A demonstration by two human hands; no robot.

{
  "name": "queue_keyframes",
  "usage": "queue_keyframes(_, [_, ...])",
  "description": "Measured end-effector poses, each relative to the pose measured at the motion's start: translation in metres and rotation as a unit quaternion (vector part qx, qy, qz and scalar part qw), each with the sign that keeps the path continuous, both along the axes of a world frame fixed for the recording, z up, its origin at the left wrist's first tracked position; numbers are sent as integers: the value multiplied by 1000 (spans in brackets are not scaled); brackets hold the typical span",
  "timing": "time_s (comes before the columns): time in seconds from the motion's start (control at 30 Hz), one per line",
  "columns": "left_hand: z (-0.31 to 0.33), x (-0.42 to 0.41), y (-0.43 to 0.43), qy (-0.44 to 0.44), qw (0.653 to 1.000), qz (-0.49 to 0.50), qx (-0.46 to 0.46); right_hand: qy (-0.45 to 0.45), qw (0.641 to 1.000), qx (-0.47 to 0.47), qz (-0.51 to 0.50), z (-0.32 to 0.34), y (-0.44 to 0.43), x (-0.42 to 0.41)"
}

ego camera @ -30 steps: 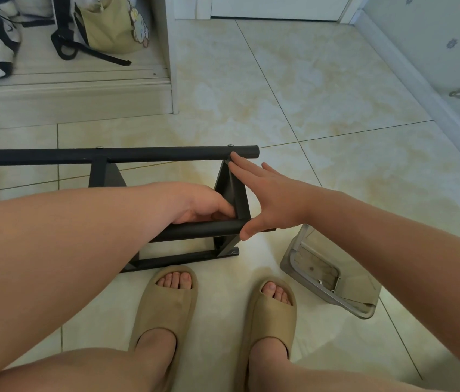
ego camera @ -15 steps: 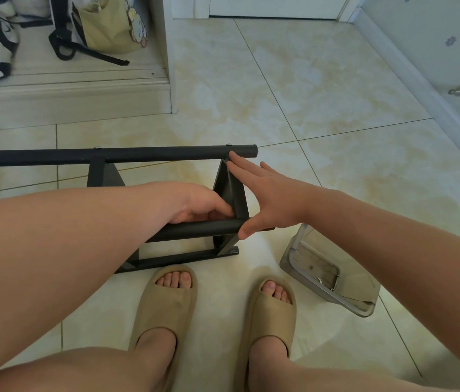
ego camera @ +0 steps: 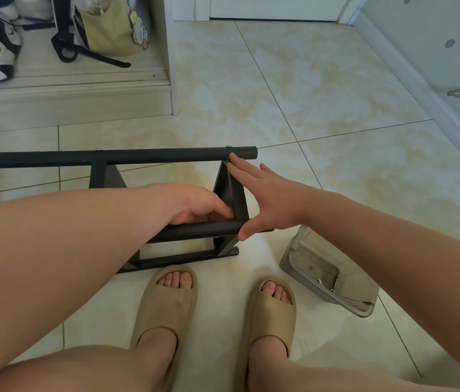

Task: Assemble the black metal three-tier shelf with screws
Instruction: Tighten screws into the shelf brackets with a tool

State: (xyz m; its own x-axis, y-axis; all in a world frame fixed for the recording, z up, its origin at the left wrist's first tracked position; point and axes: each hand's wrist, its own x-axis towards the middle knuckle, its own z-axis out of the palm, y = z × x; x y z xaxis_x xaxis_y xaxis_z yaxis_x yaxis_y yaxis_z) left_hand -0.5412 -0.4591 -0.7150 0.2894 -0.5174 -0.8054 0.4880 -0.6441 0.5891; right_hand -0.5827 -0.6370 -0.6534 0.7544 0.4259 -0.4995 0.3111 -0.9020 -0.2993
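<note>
Both bare forearms reach forward and converge. The left hand point(ego camera: 203, 206) sits knuckles-up, fingers curled down around the near tube point(ego camera: 200, 231), thumb pointing right. The right hand point(ego camera: 268, 199) is flat, straight fingers pressing the end panel point(ego camera: 229, 193), thumb spread downward.

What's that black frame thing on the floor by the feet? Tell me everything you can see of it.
The shelf frame is matte black metal, lying on the tiled floor and running out of view at left. Round tubes run lengthwise, joined by flat cross panels; two small screw heads show on the far tube. The left hand curls around the near tube; the right hand presses straight fingers against the end panel.
</note>
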Motion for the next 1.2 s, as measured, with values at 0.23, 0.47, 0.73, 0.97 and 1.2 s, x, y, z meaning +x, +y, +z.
queue_keyframes(0.23, [-3,2,-1,28,999,19,-9,-4,1000,1,2,-2,0,1])
queue_keyframes(0.47, [-6,3,-1,3,1000,5,-10,-9,1000,1,3,-2,-1,2])
queue_keyframes(0.73, [-5,4,-1,-6,1000,-5,-7,-14,1000,4,3,-5,-2,2])
queue_keyframes(0.97, [-2,2,0,-2,1000,-4,-21,-15,1000,2,2,-7,-3,4])
queue_keyframes(1.2, [3,1,-5,-14,1000,-3,3,-25,1000,0,3,-9,-3,3])
